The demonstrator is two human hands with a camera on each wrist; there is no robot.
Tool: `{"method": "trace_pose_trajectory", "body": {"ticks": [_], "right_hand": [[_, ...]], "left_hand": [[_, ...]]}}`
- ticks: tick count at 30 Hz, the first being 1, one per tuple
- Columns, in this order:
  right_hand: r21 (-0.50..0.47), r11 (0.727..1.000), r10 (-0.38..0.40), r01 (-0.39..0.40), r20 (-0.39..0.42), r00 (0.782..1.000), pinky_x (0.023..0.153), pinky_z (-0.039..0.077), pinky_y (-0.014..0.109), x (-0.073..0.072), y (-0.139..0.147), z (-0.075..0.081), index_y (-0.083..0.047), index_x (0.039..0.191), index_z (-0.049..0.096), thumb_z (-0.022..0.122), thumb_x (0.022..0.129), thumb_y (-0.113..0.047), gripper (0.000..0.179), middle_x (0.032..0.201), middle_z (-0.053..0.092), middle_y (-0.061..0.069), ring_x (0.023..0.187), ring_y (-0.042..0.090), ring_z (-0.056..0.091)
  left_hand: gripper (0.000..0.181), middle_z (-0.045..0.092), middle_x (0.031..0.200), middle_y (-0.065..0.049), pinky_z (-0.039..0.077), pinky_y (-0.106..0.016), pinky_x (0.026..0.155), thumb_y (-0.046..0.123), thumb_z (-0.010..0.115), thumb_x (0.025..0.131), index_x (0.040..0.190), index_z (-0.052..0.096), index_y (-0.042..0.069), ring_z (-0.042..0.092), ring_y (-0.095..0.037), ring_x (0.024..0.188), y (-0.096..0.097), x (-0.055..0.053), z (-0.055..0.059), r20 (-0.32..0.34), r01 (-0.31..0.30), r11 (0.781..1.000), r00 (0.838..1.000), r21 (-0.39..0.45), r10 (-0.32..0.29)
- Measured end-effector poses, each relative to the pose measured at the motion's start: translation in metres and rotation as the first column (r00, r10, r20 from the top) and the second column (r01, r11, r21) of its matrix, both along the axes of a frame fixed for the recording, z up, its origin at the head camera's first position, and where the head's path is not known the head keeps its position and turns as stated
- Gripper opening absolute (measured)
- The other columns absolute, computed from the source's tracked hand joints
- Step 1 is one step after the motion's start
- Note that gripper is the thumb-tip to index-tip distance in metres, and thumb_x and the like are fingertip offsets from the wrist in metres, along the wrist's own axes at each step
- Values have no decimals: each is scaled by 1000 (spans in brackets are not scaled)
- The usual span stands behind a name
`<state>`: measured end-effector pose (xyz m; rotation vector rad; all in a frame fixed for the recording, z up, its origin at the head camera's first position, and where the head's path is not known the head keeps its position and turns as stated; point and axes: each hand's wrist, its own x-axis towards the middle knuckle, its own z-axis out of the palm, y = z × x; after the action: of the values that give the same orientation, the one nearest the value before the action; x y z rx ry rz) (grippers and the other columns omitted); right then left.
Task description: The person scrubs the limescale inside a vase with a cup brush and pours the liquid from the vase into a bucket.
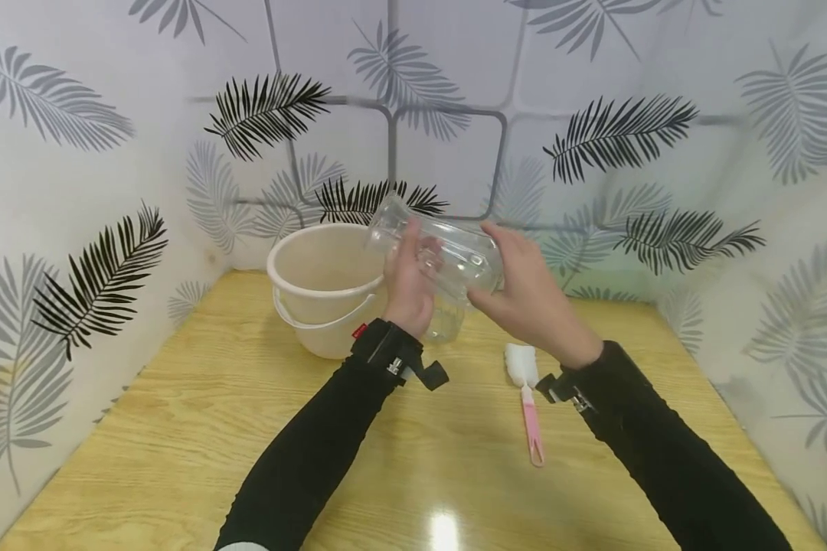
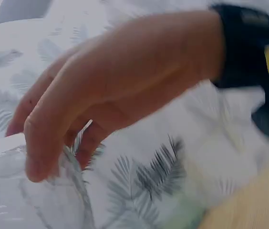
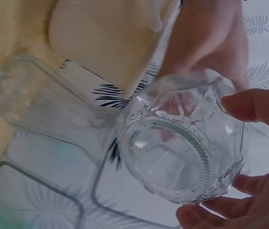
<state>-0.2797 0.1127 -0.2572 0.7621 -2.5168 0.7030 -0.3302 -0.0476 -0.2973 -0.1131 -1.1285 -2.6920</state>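
A clear glass bottle (image 1: 465, 252) with a faceted body is held tilted above the table, its neck end to the upper left. My left hand (image 1: 410, 279) grips it toward the neck, thumb up along the glass. At the wide base end, my right hand (image 1: 527, 291) holds the bottle between thumb and fingers. The right wrist view shows the round ridged base (image 3: 168, 157) facing that camera, fingertips on its rim. Behind the hands, a second clear glass bottle (image 1: 444, 321) stands on the table, partly hidden.
Left of the hands stands a cream bucket (image 1: 324, 340) with its handle down on the near side. A brush with a white sponge head (image 1: 521, 363) and pink handle (image 1: 532, 421) lies near the right wrist on the wooden table (image 1: 448, 451). Leaf-patterned sheeting (image 1: 448, 53) encloses the table behind and at both sides.
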Motion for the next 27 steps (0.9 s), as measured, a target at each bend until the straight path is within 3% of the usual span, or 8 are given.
{"method": "trace_pose_trajectory", "body": {"ticks": [2,3,7,9,11,19,22,27], "right_hand": [[-24,999,-39,40,45,998,117,30,56,-1,14,-13,-4,156,27,76,85,-25,89,158,36,19,145,37,34],[-37,998,-54,57,70,996,117,30,57,-3,20,-19,-4,158,24,76,86,-25,91,159,34,19,145,38,34],[-75,991,-97,109,143,985,112,35,59,-8,40,-39,-7,160,17,75,88,-29,96,159,33,20,143,40,38],[-104,988,-96,115,168,981,113,34,60,-15,47,-48,-10,161,15,76,88,-30,98,161,32,20,145,40,36],[-135,984,-89,115,184,979,115,32,60,-24,54,-59,-12,162,14,77,88,-28,99,162,30,18,147,39,32],[-196,965,-97,175,353,931,114,35,58,-62,68,-109,-14,163,7,76,90,-25,101,163,27,22,147,42,32],[-207,956,-111,207,396,911,112,37,58,-73,71,-122,-10,162,6,75,90,-24,101,160,31,26,145,44,35],[-214,950,-123,226,408,905,111,39,57,-90,80,-134,-4,161,6,75,90,-19,100,157,33,30,143,45,37]], "left_hand": [[50,61,106,0,44,-37,99,43,74,90,123,51,14,57,-16,103,11,-3,1,-58,-61,982,997,-179,51],[50,61,107,0,46,-37,98,43,76,88,122,53,14,57,-16,103,16,-5,1,-90,-88,958,994,-273,66],[57,63,123,-3,49,-39,98,49,78,84,127,53,20,58,-15,115,40,-12,-4,-197,-165,794,979,-585,59],[63,63,127,-4,50,-41,98,54,78,82,132,51,26,58,-15,117,51,-17,-8,-228,-175,709,973,-683,21],[69,62,131,-3,49,-43,99,56,77,82,139,48,29,57,-14,120,60,-23,-14,-247,-178,651,969,-738,-14],[73,58,137,-5,47,-41,103,51,76,86,144,45,19,54,-20,129,80,-54,-50,-144,-74,553,986,-830,-84],[74,56,141,-11,46,-42,104,47,77,86,145,44,14,52,-26,132,86,-67,-59,-92,-29,531,992,-847,-92],[79,50,148,-15,44,-42,108,46,78,86,148,43,11,48,-31,138,98,-81,-67,-31,20,513,995,-858,-91]]}}
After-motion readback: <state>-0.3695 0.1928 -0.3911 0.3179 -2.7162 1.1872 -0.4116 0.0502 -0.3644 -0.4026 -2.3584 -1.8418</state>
